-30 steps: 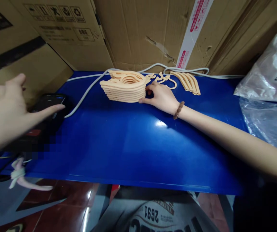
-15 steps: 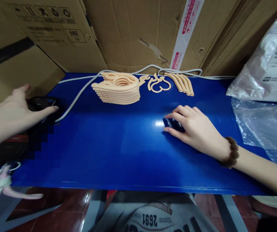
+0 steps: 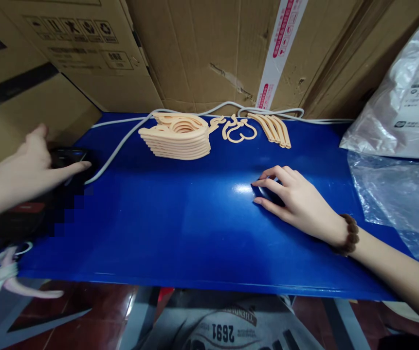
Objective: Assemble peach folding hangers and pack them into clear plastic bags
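My left hand (image 3: pixel 36 158) reaches in from the left edge, thumb and fingers spread, over a dark phone (image 3: pixel 68 156) with a partly lit screen. Whether it touches the phone, I cannot tell. Resting on the blue table (image 3: pixel 151 218) at right of centre is my right hand (image 3: pixel 289 197), its fingers bent and thumb apart, with only a dark shadow showing beneath. Beyond it lie several curved beige plastic bars (image 3: pixel 270 130). Left of these are beige hook-shaped pieces (image 3: pixel 241 131), beside a neat stack of flat beige plastic pieces (image 3: pixel 178 138).
Cardboard boxes (image 3: pixel 202 48) wall off the back and left. A white cable (image 3: pixel 121 145) runs along the rear edge and bends toward the phone. Clear plastic packaging (image 3: pixel 388 189) covers the right side. A pale knotted strap (image 3: pixel 10 277) hangs at the front left edge.
My right hand has slid slightly right and toward me. The view has shifted a little. My left hand stays by the phone, and the beige pieces lie as before.
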A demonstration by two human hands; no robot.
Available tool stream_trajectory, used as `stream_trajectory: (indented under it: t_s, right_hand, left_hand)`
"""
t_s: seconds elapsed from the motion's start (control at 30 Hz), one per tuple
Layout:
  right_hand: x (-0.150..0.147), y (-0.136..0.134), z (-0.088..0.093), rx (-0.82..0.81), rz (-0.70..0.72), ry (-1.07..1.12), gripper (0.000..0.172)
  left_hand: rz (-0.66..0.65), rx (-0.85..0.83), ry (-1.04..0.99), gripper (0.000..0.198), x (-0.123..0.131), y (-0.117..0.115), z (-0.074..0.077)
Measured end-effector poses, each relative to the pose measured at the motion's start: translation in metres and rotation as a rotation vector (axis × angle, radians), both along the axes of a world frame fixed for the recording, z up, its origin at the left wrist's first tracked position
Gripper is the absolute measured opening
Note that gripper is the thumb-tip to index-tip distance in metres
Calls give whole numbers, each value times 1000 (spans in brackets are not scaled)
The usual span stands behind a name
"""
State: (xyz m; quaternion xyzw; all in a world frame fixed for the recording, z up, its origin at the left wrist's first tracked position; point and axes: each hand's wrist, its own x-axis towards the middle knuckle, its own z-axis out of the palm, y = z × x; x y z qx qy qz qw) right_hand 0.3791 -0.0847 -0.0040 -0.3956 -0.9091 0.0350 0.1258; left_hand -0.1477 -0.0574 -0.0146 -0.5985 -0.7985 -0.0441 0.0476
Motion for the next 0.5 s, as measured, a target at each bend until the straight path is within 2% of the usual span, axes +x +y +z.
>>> stream_trajectory:
  t_s: [0.07,0.13,0.2,0.27,0.33,0.4,0.5]
  right_hand:
    - [0,0,0,5,5,-9,34]
    - [0,-1,0,9,13,-22,34]
    - [0,-1,0,7,19,-28,34]
    - [0,-1,0,3,19,-31,34]
    - [0,-1,0,2,19,-36,35]
    - [1,-1,-1,6,19,-41,36]
    - [2,-4,-3,4,17,-38,37]
  left_hand:
    - [-11,58,50,124,45,-10,15]
    - [-117,216,88,119,93,-22,31]
    - [-325,232,55,115,138,-31,42]
    - [-586,234,-29,100,178,-37,47]
    - [-819,226,-103,80,210,-39,45]
    - [-998,170,-144,66,234,-37,35]
    - [-1117,95,-162,54,256,-28,14]
